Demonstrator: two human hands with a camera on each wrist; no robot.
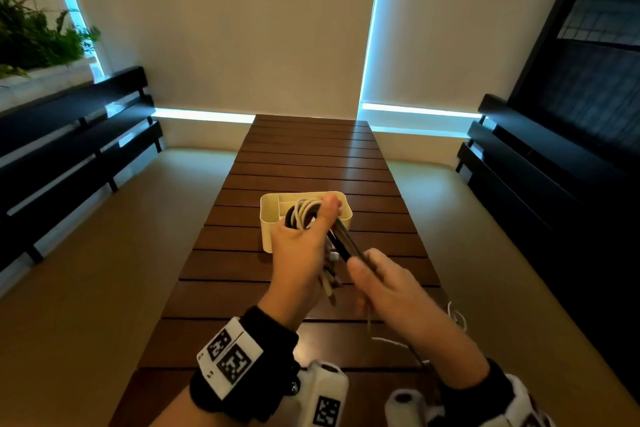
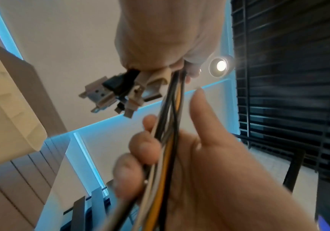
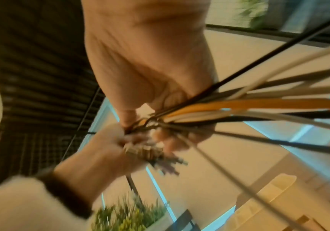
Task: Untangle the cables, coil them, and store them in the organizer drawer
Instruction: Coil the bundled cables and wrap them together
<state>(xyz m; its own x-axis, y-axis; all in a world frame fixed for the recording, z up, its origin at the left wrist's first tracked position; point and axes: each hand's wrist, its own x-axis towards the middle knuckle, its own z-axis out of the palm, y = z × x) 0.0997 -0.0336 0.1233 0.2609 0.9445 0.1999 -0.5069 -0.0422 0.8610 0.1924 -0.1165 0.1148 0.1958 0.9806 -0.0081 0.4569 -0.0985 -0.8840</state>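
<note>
A: Broadly, what carries the work?

B: A slatted wooden worktop (image 1: 304, 163). A cream organizer (image 1: 273, 236) stands at its middle, and the hands work just in front of and above it.

A: Is anything stored yet?

B: White and black coils (image 1: 302, 213) appear to sit in the organizer, partly hidden by the left thumb. I judge storage as partly done. A loose white cable (image 1: 457, 319) lies on the worktop by the right forearm.

A: Where are the remaining cables?

B: The cables (image 2: 168, 140) form one bundle of black, white and orange strands, held off the worktop between both hands.

A: State of the left hand?

B: The left hand (image 1: 299, 246) is fisted round the bundle near its ends. The plugs (image 2: 116, 92) stick out below the fist in a cluster. This probably keeps the ends aligned as a fixed anchor.

A: State of the right hand?

B: The right hand (image 1: 388, 284) has its fingers curled round the strands lower down, thumb raised free in the left wrist view. A loose wrap of this kind would let the strands slide, so tangles could be combed out toward the free end.

A: Risk?

B: In the right wrist view the strands fan apart beyond the grip; crossings may persist there.
</note>
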